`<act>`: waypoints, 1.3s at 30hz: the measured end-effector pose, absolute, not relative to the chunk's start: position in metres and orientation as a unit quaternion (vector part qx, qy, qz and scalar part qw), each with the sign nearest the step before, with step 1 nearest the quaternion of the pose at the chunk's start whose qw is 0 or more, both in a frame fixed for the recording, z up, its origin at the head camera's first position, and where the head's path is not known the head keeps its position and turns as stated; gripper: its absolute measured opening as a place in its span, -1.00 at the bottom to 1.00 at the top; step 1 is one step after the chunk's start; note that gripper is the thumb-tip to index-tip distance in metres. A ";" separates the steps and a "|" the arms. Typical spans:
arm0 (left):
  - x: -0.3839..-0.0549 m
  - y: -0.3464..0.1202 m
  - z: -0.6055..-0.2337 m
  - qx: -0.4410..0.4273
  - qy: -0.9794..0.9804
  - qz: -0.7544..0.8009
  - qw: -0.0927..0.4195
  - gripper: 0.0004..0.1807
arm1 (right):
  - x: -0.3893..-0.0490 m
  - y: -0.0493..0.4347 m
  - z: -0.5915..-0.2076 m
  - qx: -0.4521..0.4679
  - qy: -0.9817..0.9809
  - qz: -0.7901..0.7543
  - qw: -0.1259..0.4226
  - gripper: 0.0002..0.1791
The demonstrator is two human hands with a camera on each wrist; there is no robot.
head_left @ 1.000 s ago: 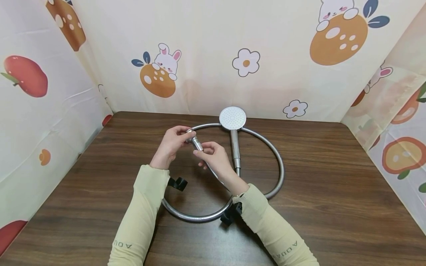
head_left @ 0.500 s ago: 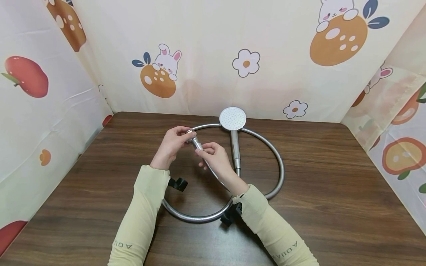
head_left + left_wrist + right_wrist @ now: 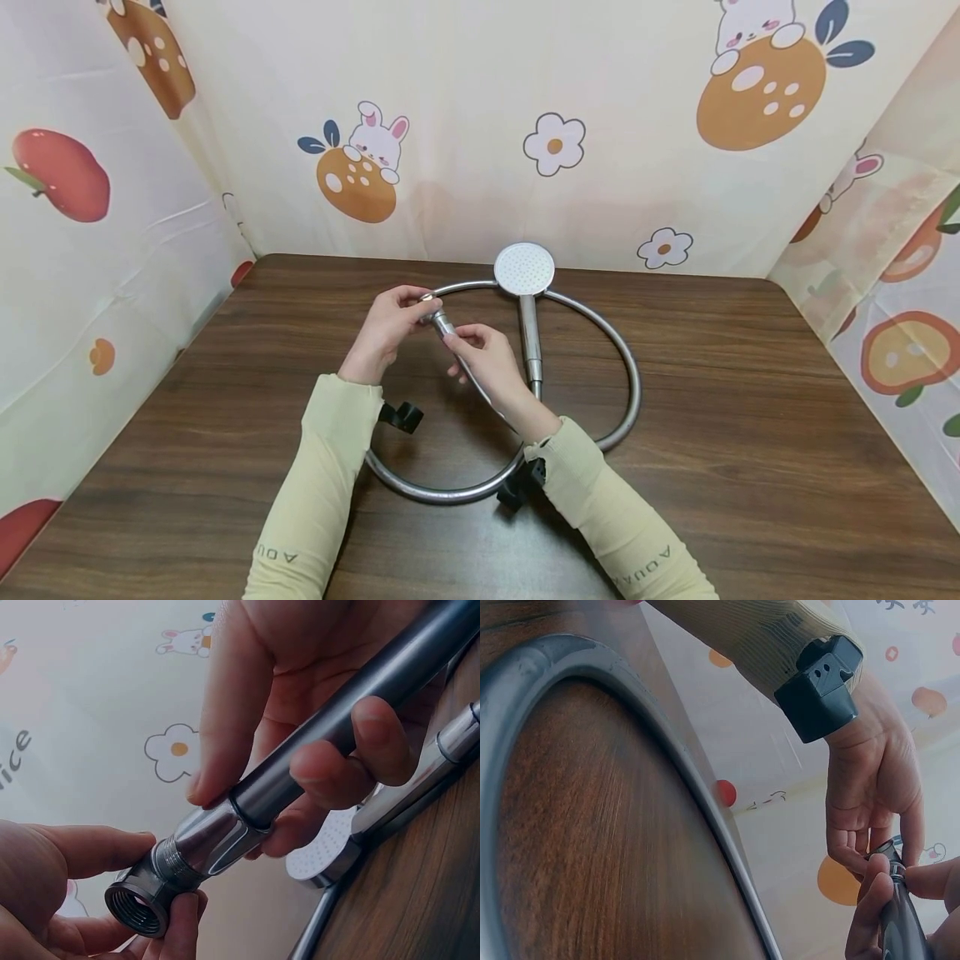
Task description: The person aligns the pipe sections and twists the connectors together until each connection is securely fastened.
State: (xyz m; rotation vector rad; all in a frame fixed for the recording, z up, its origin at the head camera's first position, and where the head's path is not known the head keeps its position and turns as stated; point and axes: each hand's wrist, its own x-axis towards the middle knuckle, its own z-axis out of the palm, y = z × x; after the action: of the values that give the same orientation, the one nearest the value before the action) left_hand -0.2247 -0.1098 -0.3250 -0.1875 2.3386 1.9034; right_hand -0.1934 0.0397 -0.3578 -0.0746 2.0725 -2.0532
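My left hand (image 3: 386,329) pinches a short chrome fitting (image 3: 159,883) between thumb and fingers, its round threaded mouth facing the camera in the left wrist view. My right hand (image 3: 487,358) holds the conical metal nut (image 3: 211,836) at the end of a silver shower hose (image 3: 632,367). Some thread shows between nut and fitting, which sit end to end in line. From the right hand, the hose runs down and loops over the table. A shower head (image 3: 524,268) with a white dotted face lies behind the hands, its handle pointing toward me.
The brown wooden table (image 3: 750,400) holds the looped hose. Patterned curtains (image 3: 465,167) stand around its back and sides. Black wrist cameras (image 3: 401,415) sit at both cuffs of the pale yellow sleeves (image 3: 315,492).
My right thumb and fingers have shifted slightly on the nut. My left hand stays in place on the fitting, and the hose and shower head lie as before.
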 end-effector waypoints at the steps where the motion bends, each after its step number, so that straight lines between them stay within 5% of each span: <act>1: -0.225 -0.110 -0.325 -0.062 0.773 0.628 0.060 -0.56 | -0.193 0.040 -0.358 -0.026 0.704 -0.701 0.111 -0.67; 39: -0.223 -0.107 -0.328 -0.056 0.776 0.626 0.055 -0.59 | -0.192 0.039 -0.358 -0.012 0.715 -0.691 0.105 -0.67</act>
State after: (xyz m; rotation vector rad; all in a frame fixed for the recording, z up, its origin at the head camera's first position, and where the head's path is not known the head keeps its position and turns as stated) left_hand -0.2234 -0.1068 -0.3275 -0.1706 2.3561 1.9012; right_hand -0.1918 0.0387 -0.3579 -0.0351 2.1069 -2.0380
